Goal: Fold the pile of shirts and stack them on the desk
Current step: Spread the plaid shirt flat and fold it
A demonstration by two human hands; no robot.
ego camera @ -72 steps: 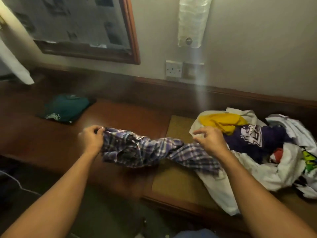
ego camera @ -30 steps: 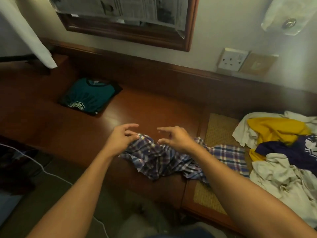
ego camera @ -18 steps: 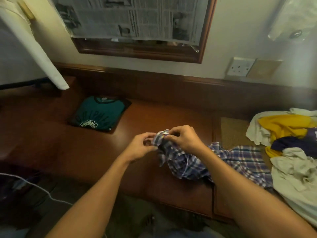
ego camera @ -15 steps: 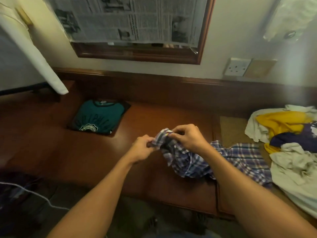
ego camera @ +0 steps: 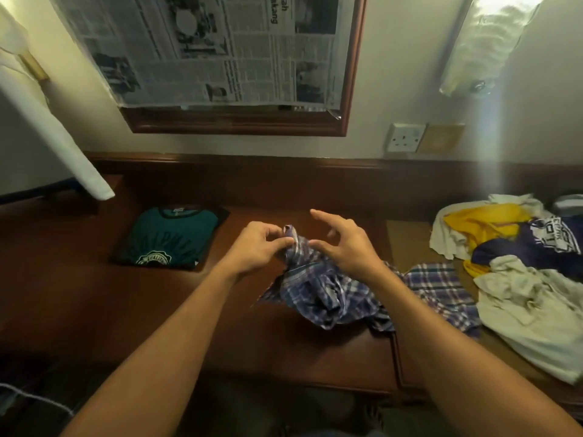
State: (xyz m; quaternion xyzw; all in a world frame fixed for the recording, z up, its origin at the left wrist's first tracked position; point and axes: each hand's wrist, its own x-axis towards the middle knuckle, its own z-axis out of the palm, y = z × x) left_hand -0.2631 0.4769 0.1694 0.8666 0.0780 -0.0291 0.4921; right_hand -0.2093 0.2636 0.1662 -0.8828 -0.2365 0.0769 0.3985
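1. Plaid shirt [ego camera: 331, 298] lies crumpled in the middle of the desk [ego camera: 94, 310], between the folded green shirt [ego camera: 170, 238] on the left and the pile [ego camera: 520, 247] on the right. Its right end trails across the mat [ego camera: 407, 244] to the pile's edge.
2. Left hand [ego camera: 257, 246] pinches a raised bunch of the plaid cloth between thumb and fingertips. Right hand [ego camera: 345, 244] is just above the shirt with its fingers spread and grips nothing. I cannot tell whether its thumb touches the cloth.
3. One pinch is a thin hold. If the shirt is lifted on it alone, the cloth may slip free or hang twisted, and the collar and shoulders would be hard to find.
4. The trailing end lies against a cream shirt [ego camera: 530, 298]; I cannot tell whether it is caught under it. A quick pull to the left could drag that shirt along and tip part of the pile toward the front edge.
5. The crumpled part sits near the desk's front edge. Shaking it out toward the person could let a sleeve or hem drop over, and its weight might take the rest with it.
6. Room on the left ends at the green shirt. Spreading the plaid wide could shove it and spoil its fold, which looks to be the base of the stack.
7. A shirt laid flat in haste, with creases left in, would likely give a lumpy fold and a leaning stack.
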